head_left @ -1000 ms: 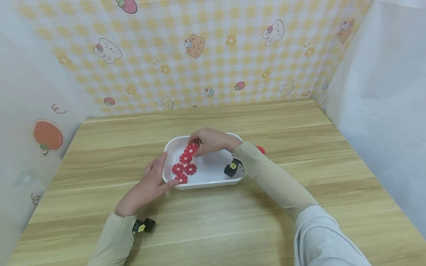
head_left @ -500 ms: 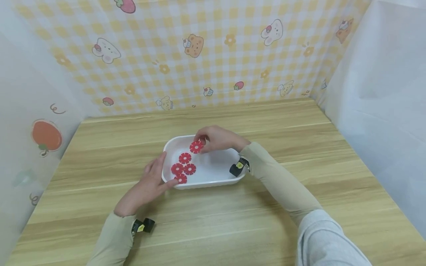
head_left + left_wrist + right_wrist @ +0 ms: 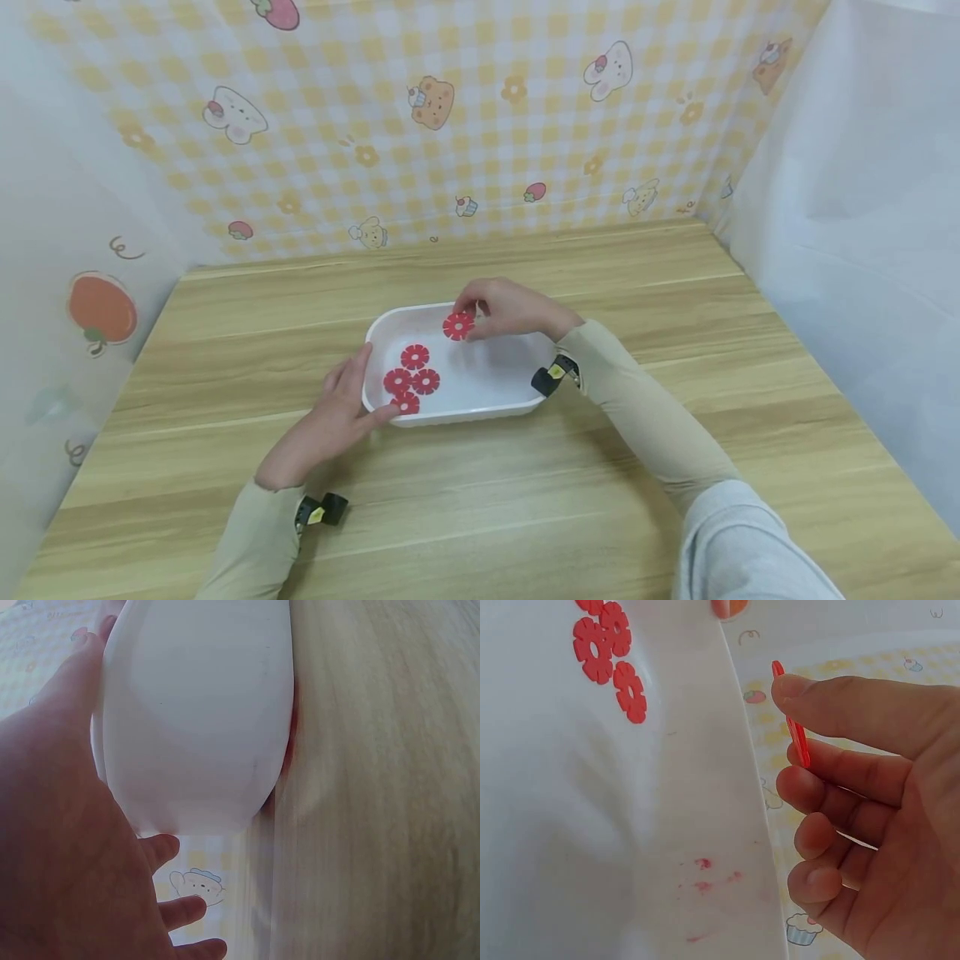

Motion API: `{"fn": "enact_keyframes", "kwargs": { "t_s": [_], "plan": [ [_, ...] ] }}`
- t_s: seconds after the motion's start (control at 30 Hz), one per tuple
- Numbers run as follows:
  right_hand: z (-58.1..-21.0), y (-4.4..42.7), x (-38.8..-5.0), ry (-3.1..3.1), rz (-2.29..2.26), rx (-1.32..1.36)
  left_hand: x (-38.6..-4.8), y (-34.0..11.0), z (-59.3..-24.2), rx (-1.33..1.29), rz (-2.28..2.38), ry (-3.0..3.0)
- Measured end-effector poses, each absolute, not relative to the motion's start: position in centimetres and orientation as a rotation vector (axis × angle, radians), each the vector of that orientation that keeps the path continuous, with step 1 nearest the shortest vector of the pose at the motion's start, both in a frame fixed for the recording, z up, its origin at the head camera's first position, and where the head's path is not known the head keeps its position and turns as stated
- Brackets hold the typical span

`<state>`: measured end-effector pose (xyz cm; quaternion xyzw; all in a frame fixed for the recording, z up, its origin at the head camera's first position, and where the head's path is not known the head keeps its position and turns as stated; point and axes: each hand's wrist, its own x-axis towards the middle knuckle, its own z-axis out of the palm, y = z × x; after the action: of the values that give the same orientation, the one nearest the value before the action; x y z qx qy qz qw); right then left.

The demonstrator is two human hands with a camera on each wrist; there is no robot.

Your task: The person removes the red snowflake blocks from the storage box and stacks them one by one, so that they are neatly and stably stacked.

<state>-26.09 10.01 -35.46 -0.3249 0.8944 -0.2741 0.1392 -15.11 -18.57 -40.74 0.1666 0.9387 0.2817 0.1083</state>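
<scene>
In the head view my right hand pinches a red snowflake disc above the far side of a white oblong dish. The right wrist view shows that disc edge-on between thumb and index finger, the other fingers curled beneath. My left hand holds the dish's left end, thumb over the near rim and fingers along the outer wall. Several more red snowflake discs lie inside the dish near its left end. The left wrist view shows the dish's outer wall beside the left hand.
The dish stands on a wood-grain table. A yellow checked cloth with cartoon prints hangs behind it, and white sheets line the sides. Pinkish marks show on the dish's inner surface.
My right hand has lifted the disc away from the others in the dish and moved right and back with it. A red disc right of the dish has gone from sight behind the right arm.
</scene>
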Motion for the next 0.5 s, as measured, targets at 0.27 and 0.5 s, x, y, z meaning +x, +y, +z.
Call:
{"fn": "enact_keyframes", "kwargs": {
  "t_s": [0.27, 0.5],
  "plan": [
    [-35.0, 11.3, -25.8, 2.595, -0.831, -0.924, -15.2, -18.6, -40.8, 0.494, 0.825, 2.764],
    [-34.8, 12.6, -25.6, 2.626, -0.849, -0.896, -15.2, -18.6, -40.9, 0.5, 0.818, 2.772]
  ]
}}
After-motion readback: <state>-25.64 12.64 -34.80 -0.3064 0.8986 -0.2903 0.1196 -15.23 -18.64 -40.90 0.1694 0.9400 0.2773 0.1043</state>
